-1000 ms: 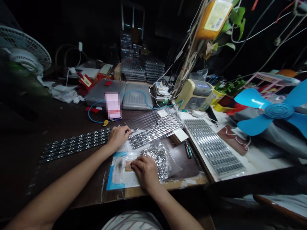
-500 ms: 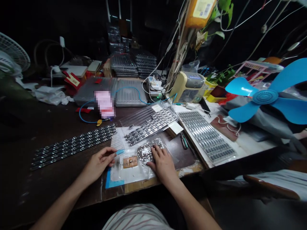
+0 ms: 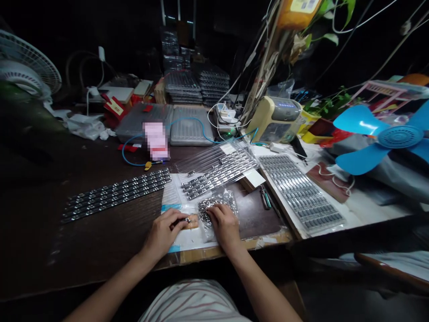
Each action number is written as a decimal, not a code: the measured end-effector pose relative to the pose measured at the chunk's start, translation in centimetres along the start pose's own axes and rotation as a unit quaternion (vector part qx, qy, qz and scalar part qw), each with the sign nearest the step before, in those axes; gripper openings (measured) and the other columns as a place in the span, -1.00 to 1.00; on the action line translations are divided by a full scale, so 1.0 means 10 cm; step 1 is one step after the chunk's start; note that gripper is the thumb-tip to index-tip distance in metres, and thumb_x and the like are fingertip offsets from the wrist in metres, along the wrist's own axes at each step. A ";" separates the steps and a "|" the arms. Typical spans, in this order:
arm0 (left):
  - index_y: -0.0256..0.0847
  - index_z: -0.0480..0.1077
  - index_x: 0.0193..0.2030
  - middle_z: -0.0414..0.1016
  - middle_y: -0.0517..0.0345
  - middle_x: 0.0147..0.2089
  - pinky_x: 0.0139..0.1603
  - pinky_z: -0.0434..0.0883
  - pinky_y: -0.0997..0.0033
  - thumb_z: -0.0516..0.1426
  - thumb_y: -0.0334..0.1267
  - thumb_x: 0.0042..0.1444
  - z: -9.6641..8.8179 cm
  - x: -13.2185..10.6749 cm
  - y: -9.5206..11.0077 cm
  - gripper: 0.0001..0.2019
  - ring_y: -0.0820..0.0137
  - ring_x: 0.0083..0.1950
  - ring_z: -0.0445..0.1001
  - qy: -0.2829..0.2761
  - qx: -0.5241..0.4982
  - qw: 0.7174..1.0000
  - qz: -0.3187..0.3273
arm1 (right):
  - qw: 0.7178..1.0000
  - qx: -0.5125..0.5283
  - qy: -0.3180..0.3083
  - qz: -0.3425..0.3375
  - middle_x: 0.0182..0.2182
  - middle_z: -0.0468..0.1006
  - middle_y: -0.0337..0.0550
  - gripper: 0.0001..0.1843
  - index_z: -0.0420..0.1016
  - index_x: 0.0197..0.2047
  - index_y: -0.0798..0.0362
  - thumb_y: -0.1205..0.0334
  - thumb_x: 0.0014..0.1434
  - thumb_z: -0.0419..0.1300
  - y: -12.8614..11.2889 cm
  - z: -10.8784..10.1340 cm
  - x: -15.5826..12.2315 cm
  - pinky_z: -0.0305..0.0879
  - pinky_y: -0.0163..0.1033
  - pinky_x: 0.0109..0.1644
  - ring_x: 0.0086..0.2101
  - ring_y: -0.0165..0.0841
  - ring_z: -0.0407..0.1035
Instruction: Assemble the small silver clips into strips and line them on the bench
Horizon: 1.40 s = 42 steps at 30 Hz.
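My left hand (image 3: 163,230) pinches a small silver metal part (image 3: 186,220) just above a small brown pad (image 3: 192,222) on a white sheet (image 3: 174,197). My right hand (image 3: 224,226) rests at a clear plastic bag (image 3: 228,201) of loose silver metal parts, its fingertips among them. What the right fingers hold is hidden. Rows of metal-studded strips (image 3: 115,194) lie on the dark table (image 3: 100,232) to my left. More strips lie on a clear plastic sheet (image 3: 219,170) just ahead of my hands.
A large tray of metal parts (image 3: 300,192) lies to the right, with green-handled tweezers (image 3: 265,197) beside it. Stacked trays (image 3: 182,87) stand behind. A blue fan (image 3: 378,138), a beige device (image 3: 275,120), a power strip (image 3: 228,123) and cables crowd the far side.
My left hand has moved right from the sheet's edge to the brown pad, fingers now pinched together. My right hand has moved slightly left and sits deeper among the bagged parts.
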<state>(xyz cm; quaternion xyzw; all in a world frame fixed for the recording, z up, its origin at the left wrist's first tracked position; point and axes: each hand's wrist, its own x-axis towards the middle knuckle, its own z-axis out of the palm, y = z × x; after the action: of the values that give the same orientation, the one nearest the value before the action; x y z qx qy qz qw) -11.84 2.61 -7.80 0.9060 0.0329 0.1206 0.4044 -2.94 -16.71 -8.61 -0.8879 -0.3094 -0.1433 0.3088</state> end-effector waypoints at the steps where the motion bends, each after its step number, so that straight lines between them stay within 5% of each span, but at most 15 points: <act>1: -0.11 0.51 -0.17 0.50 0.14 -0.20 -0.18 0.40 0.41 0.11 -0.24 0.18 0.01 -0.01 0.00 -0.84 0.37 -0.18 0.47 0.001 0.008 1.000 0.006 | 1.000 0.009 0.006 0.000 -0.30 0.49 -0.14 -0.85 0.51 -0.26 0.00 0.25 0.28 0.10 0.00 -0.01 0.00 0.25 -0.27 -0.19 -0.26 -0.33 0.34; 14: -0.16 0.52 -0.23 0.48 0.11 -0.27 -0.22 0.38 0.39 0.12 -0.28 0.17 0.04 0.00 0.06 -0.86 0.34 -0.22 0.47 -0.001 0.091 0.995 0.044 | 0.998 0.064 -0.002 -0.016 -0.20 0.54 -0.08 -0.70 0.46 -0.03 0.03 0.40 0.29 -0.03 0.02 -0.03 -0.01 0.29 -0.20 -0.10 -0.18 -0.28 0.37; 22: -0.16 0.50 -0.23 0.50 0.12 -0.24 -0.16 0.40 0.41 0.10 -0.30 0.17 0.03 0.01 0.00 -0.86 0.36 -0.18 0.48 0.062 -0.011 0.998 0.017 | 0.996 0.080 -0.038 -0.033 -0.32 0.59 -0.24 -0.95 0.53 -0.29 -0.05 0.20 0.19 0.24 -0.30 -0.02 0.05 0.15 -0.21 -0.16 -0.28 -0.33 0.37; 28: -0.17 0.50 -0.23 0.51 0.11 -0.24 -0.17 0.42 0.40 0.11 -0.25 0.16 0.04 0.01 -0.04 -0.86 0.35 -0.17 0.49 0.081 -0.033 0.996 0.013 | 0.996 0.018 -0.068 -0.047 -0.30 0.56 -0.25 -0.93 0.58 -0.27 -0.14 0.13 0.15 0.27 -0.46 0.17 0.04 0.08 -0.19 -0.21 -0.28 -0.34 0.30; 35: -0.16 0.51 -0.25 0.52 0.10 -0.24 -0.25 0.44 0.43 0.11 -0.25 0.16 0.03 0.01 -0.02 -0.85 0.35 -0.18 0.50 0.078 -0.047 0.996 -0.004 | 0.996 -0.071 -0.053 -0.022 -0.06 0.48 -0.05 -0.67 0.45 0.03 -0.02 0.14 0.18 0.23 -0.21 -0.04 0.03 0.19 -0.09 -0.04 -0.08 -0.20 0.29; 38: -0.16 0.52 -0.26 0.52 0.10 -0.24 -0.31 0.44 0.45 0.11 -0.26 0.14 0.03 0.01 -0.01 -0.85 0.35 -0.19 0.50 0.075 -0.051 0.996 -0.014 | 0.990 -0.123 -0.058 -0.028 0.06 0.40 0.11 -0.42 0.36 0.13 0.06 0.00 0.10 0.28 -0.04 -0.09 0.02 0.20 0.04 0.01 0.03 -0.03 0.22; 42: -0.17 0.52 -0.26 0.52 0.09 -0.23 -0.37 0.43 0.48 0.11 -0.25 0.13 0.00 0.05 0.00 -0.84 0.35 -0.20 0.50 0.072 -0.069 0.994 -0.040 | 0.993 -0.105 -0.056 -0.026 0.04 0.41 0.04 -0.56 0.38 0.11 -0.01 0.12 0.17 0.23 0.01 -0.02 0.00 0.28 -0.03 -0.06 -0.05 -0.12 0.28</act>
<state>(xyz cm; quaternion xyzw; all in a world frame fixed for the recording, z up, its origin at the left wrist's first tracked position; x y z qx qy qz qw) -11.37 2.67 -7.66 0.8627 0.0893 0.1714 0.4673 -2.86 -16.91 -8.44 -0.9138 -0.3320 -0.1332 0.1924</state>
